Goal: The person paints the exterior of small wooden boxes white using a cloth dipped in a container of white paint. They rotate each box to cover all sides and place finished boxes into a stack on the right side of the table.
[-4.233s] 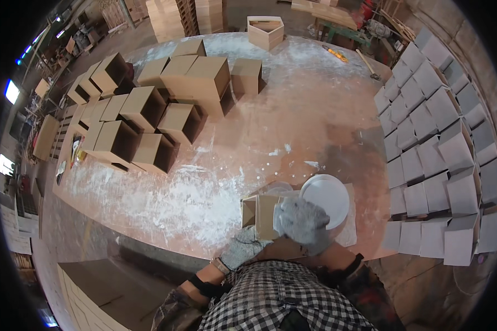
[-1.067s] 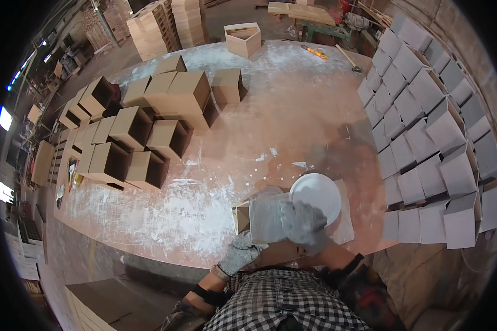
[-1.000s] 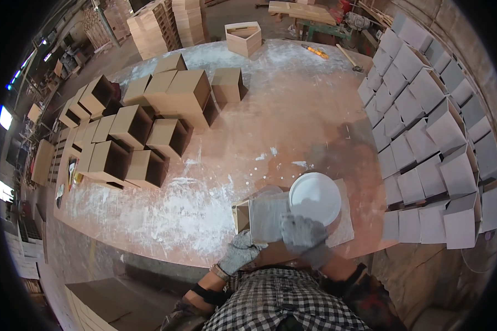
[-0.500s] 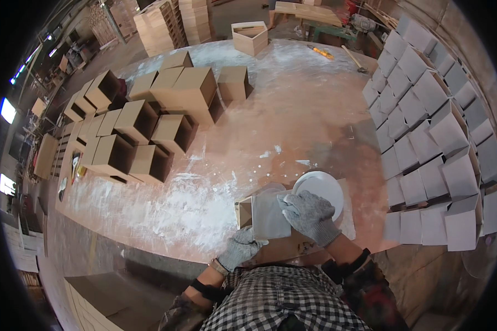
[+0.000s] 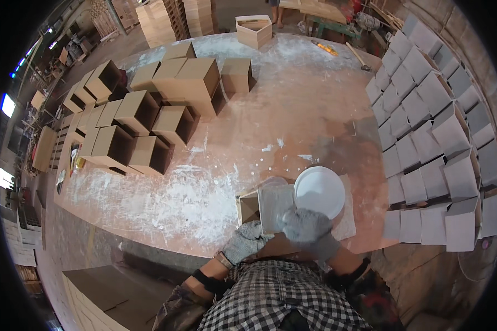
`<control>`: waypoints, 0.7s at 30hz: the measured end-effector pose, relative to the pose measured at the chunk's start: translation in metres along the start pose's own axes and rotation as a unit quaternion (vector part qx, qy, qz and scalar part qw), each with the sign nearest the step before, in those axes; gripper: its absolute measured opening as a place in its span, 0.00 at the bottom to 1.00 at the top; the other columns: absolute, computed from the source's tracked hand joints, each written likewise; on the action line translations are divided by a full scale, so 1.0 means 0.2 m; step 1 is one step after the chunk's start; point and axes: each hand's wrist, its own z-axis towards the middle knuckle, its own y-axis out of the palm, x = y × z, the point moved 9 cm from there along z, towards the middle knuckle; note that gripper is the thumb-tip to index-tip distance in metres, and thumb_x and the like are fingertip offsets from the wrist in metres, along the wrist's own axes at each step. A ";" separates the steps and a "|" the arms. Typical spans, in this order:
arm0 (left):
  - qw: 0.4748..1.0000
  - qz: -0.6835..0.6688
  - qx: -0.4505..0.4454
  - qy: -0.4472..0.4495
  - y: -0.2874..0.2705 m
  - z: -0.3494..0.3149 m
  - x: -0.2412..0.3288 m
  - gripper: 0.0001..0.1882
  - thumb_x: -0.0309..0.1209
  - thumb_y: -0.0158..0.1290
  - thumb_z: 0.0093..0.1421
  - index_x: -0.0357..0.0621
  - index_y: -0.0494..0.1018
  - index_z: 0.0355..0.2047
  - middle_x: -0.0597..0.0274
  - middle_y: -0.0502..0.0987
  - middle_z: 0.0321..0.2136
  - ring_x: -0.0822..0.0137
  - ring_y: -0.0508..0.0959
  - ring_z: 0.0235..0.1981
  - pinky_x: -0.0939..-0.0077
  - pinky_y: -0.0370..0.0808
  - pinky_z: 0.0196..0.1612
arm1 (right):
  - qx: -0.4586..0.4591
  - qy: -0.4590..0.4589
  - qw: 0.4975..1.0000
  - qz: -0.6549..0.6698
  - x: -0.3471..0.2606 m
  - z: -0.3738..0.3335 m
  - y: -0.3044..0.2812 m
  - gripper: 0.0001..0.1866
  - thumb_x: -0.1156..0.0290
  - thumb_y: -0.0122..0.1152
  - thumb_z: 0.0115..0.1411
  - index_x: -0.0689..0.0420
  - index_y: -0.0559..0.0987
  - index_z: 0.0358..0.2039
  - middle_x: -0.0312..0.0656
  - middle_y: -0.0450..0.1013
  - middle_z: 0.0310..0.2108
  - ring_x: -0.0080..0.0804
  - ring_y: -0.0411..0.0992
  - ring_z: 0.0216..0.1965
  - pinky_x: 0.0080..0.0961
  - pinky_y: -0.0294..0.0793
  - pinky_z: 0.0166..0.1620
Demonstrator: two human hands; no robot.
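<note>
Clock directions taken from the held box, 12 toward the far table edge. Small brown box with a whitish-coated upper face [image 5: 275,207] sits at the near table edge, right in front of the person, open end facing 9. Left hand in grey knit glove [image 5: 246,243] at 7, on the box's lower edge by the open end; fingers close together, seem to pinch that edge. Right hand in grey knit glove [image 5: 308,227] at 4, over the right part of the coated face; fingers curled, not spread, motion-blurred; can't tell if they pinch anything. White round tub or lid [image 5: 319,192] between 2 and 3, just beside the box; pale flat sheet [image 5: 346,225] under/beside it, at 3 to 4. Faint round translucent piece [image 5: 274,181] at 12, partly behind the box.

Reddish-brown tabletop [image 5: 292,121], white smears [image 5: 185,198] at 9. Brown open-ended boxes [image 5: 185,74] clustered at 10 to 11. Stacked grey-white boxes [image 5: 433,132] at 2. Pale angular wooden box [image 5: 254,37] at 12, far edge; yellow tool [image 5: 326,48] and wooden-handled hammer [image 5: 358,56] at 1. Co-worker's bare lower legs [image 5: 280,16] beyond the table, past 12.
</note>
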 end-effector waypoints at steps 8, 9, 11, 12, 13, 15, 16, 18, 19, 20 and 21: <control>0.999 -0.029 0.033 0.019 0.01 -0.02 -0.01 0.14 0.37 0.53 0.60 0.43 0.75 0.42 0.47 0.77 0.34 0.47 0.76 0.38 0.56 0.74 0.43 | 0.014 0.079 0.995 -0.063 -0.05 0.00 -0.12 0.09 0.64 0.59 0.52 0.50 0.77 0.34 0.39 0.71 0.25 0.38 0.71 0.24 0.37 0.71 0.26; 0.999 -0.031 0.032 0.019 0.00 -0.01 0.01 0.14 0.37 0.53 0.60 0.43 0.75 0.42 0.47 0.77 0.34 0.47 0.76 0.38 0.56 0.74 0.43 | 0.013 0.079 0.995 -0.063 -0.08 -0.04 -0.13 0.09 0.64 0.59 0.52 0.50 0.77 0.34 0.39 0.71 0.25 0.38 0.71 0.24 0.37 0.71 0.26; 1.000 -0.003 0.015 -0.001 0.00 0.00 0.04 0.14 0.37 0.52 0.60 0.42 0.75 0.42 0.47 0.77 0.35 0.47 0.76 0.39 0.55 0.73 0.43 | -0.055 0.071 0.996 -0.031 -0.11 -0.10 -0.09 0.10 0.65 0.61 0.50 0.50 0.77 0.34 0.39 0.70 0.25 0.37 0.71 0.23 0.35 0.71 0.26; 1.000 -0.002 0.016 0.001 0.01 0.01 0.02 0.14 0.37 0.52 0.60 0.42 0.75 0.42 0.47 0.77 0.35 0.47 0.76 0.39 0.55 0.73 0.43 | -0.035 0.073 0.997 -0.013 -0.11 -0.06 -0.15 0.09 0.68 0.62 0.49 0.51 0.77 0.32 0.37 0.70 0.26 0.36 0.70 0.24 0.33 0.71 0.25; 0.999 0.030 0.023 0.000 0.03 0.00 -0.02 0.15 0.39 0.53 0.60 0.44 0.76 0.43 0.48 0.78 0.35 0.47 0.77 0.39 0.56 0.75 0.43 | -0.035 0.070 0.997 -0.009 -0.10 -0.02 -0.15 0.09 0.68 0.62 0.49 0.51 0.77 0.32 0.37 0.70 0.26 0.36 0.70 0.24 0.33 0.71 0.25; 0.998 0.061 0.026 -0.002 0.04 0.00 -0.03 0.16 0.42 0.54 0.60 0.46 0.76 0.43 0.50 0.78 0.36 0.48 0.78 0.38 0.57 0.76 0.42 | 0.001 0.082 0.996 -0.040 -0.04 0.07 -0.15 0.06 0.70 0.61 0.47 0.51 0.77 0.29 0.34 0.70 0.27 0.34 0.70 0.26 0.31 0.71 0.25; 0.997 0.076 -0.003 -0.015 0.03 0.02 0.03 0.16 0.40 0.53 0.60 0.43 0.75 0.43 0.48 0.78 0.37 0.47 0.77 0.40 0.56 0.74 0.44 | 0.026 0.089 0.994 -0.057 -0.02 0.11 -0.17 0.05 0.71 0.61 0.47 0.51 0.76 0.27 0.32 0.70 0.28 0.32 0.70 0.27 0.30 0.70 0.25; 0.995 0.090 -0.034 -0.024 0.06 0.02 0.05 0.16 0.38 0.51 0.60 0.39 0.74 0.43 0.47 0.77 0.37 0.47 0.76 0.41 0.55 0.73 0.45 | -0.016 0.081 0.994 -0.078 -0.05 0.14 -0.07 0.06 0.70 0.60 0.47 0.51 0.77 0.28 0.31 0.70 0.29 0.31 0.70 0.27 0.30 0.71 0.26; 0.997 0.072 -0.005 -0.007 0.05 0.00 0.02 0.16 0.38 0.52 0.60 0.40 0.74 0.43 0.47 0.77 0.37 0.47 0.76 0.41 0.55 0.73 0.46 | -0.058 0.057 0.992 -0.094 -0.08 0.18 0.00 0.06 0.69 0.60 0.47 0.51 0.77 0.28 0.31 0.70 0.30 0.31 0.69 0.28 0.31 0.71 0.27; 0.998 0.054 0.025 0.011 0.04 -0.02 -0.01 0.16 0.37 0.52 0.59 0.41 0.74 0.43 0.47 0.77 0.38 0.47 0.76 0.41 0.55 0.73 0.46 | -0.057 0.051 0.993 -0.092 -0.14 0.18 -0.01 0.06 0.69 0.60 0.47 0.51 0.77 0.28 0.31 0.70 0.30 0.31 0.69 0.28 0.31 0.71 0.27; 0.998 0.054 0.029 0.003 0.02 -0.03 -0.01 0.16 0.37 0.52 0.59 0.41 0.74 0.43 0.47 0.77 0.38 0.47 0.76 0.41 0.55 0.73 0.46 | -0.132 0.075 0.985 -0.082 -0.22 0.14 0.00 0.06 0.68 0.59 0.47 0.51 0.78 0.28 0.31 0.70 0.31 0.31 0.69 0.29 0.31 0.72 0.28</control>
